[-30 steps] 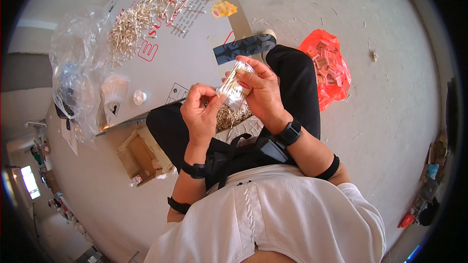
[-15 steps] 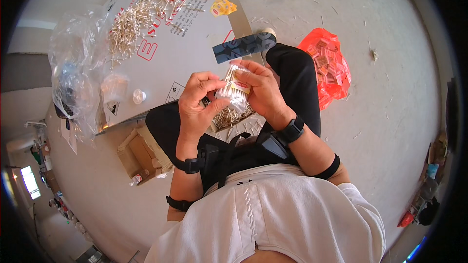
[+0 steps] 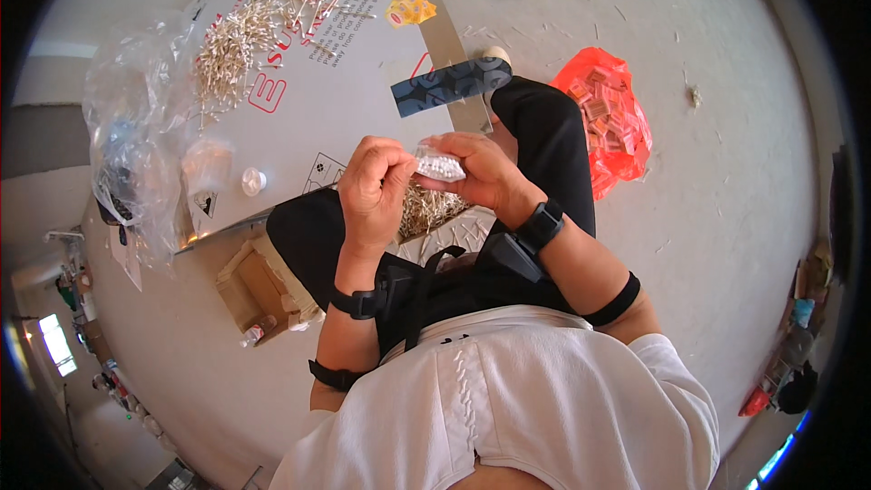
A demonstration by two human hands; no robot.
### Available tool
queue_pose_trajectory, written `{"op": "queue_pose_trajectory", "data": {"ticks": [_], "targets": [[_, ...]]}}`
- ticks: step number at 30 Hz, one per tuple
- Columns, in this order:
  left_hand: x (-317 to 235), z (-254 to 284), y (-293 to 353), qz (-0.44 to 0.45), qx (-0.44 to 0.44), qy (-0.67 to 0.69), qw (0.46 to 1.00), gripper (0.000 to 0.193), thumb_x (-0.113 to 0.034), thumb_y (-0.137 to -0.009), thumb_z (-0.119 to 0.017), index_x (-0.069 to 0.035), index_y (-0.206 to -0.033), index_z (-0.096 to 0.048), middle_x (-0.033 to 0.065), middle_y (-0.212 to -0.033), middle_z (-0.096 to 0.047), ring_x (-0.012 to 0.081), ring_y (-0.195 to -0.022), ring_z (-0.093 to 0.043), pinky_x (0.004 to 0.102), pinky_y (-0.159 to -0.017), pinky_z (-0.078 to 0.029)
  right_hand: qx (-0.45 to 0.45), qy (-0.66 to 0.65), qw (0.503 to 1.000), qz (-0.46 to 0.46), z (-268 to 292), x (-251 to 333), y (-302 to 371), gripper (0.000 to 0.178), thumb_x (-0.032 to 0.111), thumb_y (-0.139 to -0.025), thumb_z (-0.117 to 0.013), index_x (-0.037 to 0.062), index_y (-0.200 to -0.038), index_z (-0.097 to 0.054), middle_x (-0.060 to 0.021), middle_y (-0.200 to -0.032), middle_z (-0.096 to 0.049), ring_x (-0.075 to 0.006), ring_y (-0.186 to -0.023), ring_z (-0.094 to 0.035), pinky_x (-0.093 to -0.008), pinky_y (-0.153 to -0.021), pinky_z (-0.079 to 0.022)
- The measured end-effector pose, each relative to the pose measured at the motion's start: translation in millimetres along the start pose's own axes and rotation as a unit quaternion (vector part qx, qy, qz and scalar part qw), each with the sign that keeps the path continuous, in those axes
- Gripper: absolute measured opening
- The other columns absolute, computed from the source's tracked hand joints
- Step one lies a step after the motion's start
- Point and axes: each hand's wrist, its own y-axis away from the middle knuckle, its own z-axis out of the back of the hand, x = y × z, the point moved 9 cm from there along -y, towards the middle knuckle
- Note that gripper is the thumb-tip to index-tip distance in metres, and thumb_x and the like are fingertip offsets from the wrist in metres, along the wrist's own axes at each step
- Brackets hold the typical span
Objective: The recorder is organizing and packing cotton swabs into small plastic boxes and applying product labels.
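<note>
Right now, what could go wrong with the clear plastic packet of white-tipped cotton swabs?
Pinching at its edge, the left hand might tear the clear plastic packet. If the right hand lost its grip, the packet could drop among the loose pale-stemmed cotton swabs below.

We see a clear plastic bag (image 3: 136, 154) at the tabletop's (image 3: 299, 132) left edge; open box (image 3: 256, 286) on floor (image 3: 708, 245), bottle (image 3: 260, 329) in near corner.

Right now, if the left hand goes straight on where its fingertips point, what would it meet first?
Probably the clear packet of cotton swabs in the right hand; the left hand is right at the packet's left end, though contact is unclear.
</note>
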Motion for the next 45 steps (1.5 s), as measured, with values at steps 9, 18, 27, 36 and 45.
{"op": "queue_pose_trajectory", "data": {"ticks": [9,18,27,36,45], "targets": [[85,-19,-2,0.104,-0.053,0.042,0.992,0.012,0.005,-0.081,-0.063,0.000,-0.081,-0.053,0.0089,-0.076,-0.054,0.0199,-0.066,-0.053,0.0298,-0.059,-0.044,0.030,0.428,0.819,0.380,-22,66,23,0.030,0.008,-0.089,-0.065,0.0048,-0.118,-0.065,-0.0040,-0.121,-0.054,-0.0075,-0.094,-0.051,-0.0213,-0.083,-0.043],[81,-18,-1,0.067,-0.095,0.011,0.993,0.013,0.003,-0.082,-0.063,0.000,-0.081,-0.050,0.0110,-0.078,-0.054,0.0265,-0.068,-0.054,0.0341,-0.060,-0.045,-0.013,0.466,0.784,0.411,-16,65,9,0.028,0.002,-0.076,-0.074,0.0069,-0.104,-0.072,-0.0033,-0.108,-0.060,-0.0066,-0.077,-0.053,-0.0214,-0.064,-0.044],[129,-30,13,0.214,-0.101,0.143,0.961,0.007,0.000,-0.085,-0.064,-0.001,-0.088,-0.058,0.0034,-0.082,-0.058,0.0110,-0.070,-0.054,0.0253,-0.061,-0.045,-0.086,0.444,0.787,0.419,-10,64,-11,0.015,0.001,-0.081,-0.070,0.0009,-0.096,-0.071,-0.0062,-0.088,-0.065,-0.0085,-0.072,-0.057,-0.0227,-0.064,-0.046],[144,-48,8,0.327,-0.079,0.266,0.903,0.002,-0.001,-0.082,-0.066,0.000,-0.083,-0.065,-0.0012,-0.067,-0.060,0.0039,-0.055,-0.050,0.0194,-0.049,-0.040,-0.138,0.494,0.746,0.425,-21,70,-8,0.010,0.003,-0.079,-0.070,-0.0010,-0.089,-0.068,-0.0071,-0.084,-0.063,-0.0108,-0.067,-0.060,-0.0242,-0.060,-0.048],[145,-50,5,0.333,-0.066,0.245,0.908,0.003,-0.003,-0.082,-0.067,-0.002,-0.084,-0.065,-0.0008,-0.069,-0.060,0.0045,-0.055,-0.049,0.0195,-0.049,-0.037,-0.125,0.516,0.714,0.457,-36,73,1,0.008,0.000,-0.080,-0.068,-0.0004,-0.088,-0.068,-0.0047,-0.080,-0.062,-0.0076,-0.066,-0.056,-0.0209,-0.059,-0.044]]}}
